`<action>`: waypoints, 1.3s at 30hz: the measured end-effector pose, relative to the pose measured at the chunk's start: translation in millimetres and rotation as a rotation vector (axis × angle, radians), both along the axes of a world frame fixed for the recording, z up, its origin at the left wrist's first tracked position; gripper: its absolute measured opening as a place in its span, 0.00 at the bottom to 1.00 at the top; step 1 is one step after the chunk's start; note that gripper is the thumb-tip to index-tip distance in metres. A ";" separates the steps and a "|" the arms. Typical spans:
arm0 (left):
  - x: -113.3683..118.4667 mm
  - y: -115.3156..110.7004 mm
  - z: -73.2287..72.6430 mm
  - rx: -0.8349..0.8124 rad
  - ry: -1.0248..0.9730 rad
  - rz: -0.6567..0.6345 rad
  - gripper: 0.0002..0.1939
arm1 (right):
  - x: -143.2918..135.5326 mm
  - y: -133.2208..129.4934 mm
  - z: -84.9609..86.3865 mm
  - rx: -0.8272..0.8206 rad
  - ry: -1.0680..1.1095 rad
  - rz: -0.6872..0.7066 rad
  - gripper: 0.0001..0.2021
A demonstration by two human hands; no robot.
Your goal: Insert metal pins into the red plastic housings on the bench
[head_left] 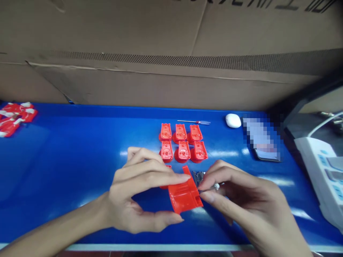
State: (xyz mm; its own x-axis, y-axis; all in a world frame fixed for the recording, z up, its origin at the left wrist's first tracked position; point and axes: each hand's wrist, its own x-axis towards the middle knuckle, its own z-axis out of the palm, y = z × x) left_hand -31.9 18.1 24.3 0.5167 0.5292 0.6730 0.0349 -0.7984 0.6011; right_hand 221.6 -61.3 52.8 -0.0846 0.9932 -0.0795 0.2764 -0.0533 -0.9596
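My left hand (144, 192) grips a curved red plastic part (184, 194) between its fingers and thumb, above the blue table. At the part's right edge, my right hand (235, 192) pinches a small metal piece with a white end (215, 186); its exact shape is partly hidden by the fingers. Just behind the hands, dark metal pins (197, 177) lie in a bunch. Beyond them stand several red plastic housings (183, 151) in rows, and one more is mostly covered by my left hand and the held part.
Behind the housings lies a screwdriver (197, 122). A white case (233, 120) and a phone (264, 141) are at the back right. A white power strip (318, 171) stands at the right edge. Red and white parts (16, 117) sit far left. Cardboard (160, 85) borders the blue table (80, 153).
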 end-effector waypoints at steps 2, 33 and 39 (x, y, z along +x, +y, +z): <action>-0.6 -0.6 0.5 0.006 0.010 0.003 0.24 | -1.3 -0.4 2.5 0.021 -0.022 -0.009 0.06; 0.7 -3.1 -0.3 -0.007 0.051 0.066 0.27 | 0.9 -14.8 -4.1 0.330 -0.306 0.132 0.12; 2.5 -4.5 -0.4 -0.068 0.008 0.034 0.30 | 4.9 -16.5 -14.4 0.347 -0.334 0.155 0.12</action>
State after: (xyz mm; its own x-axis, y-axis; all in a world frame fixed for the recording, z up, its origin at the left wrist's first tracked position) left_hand -29.4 13.5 23.9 0.5031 0.5910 0.6306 0.0663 -0.7539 0.6537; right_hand 226.5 -77.8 38.5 -0.2598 0.9437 0.2049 0.5506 0.3191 -0.7714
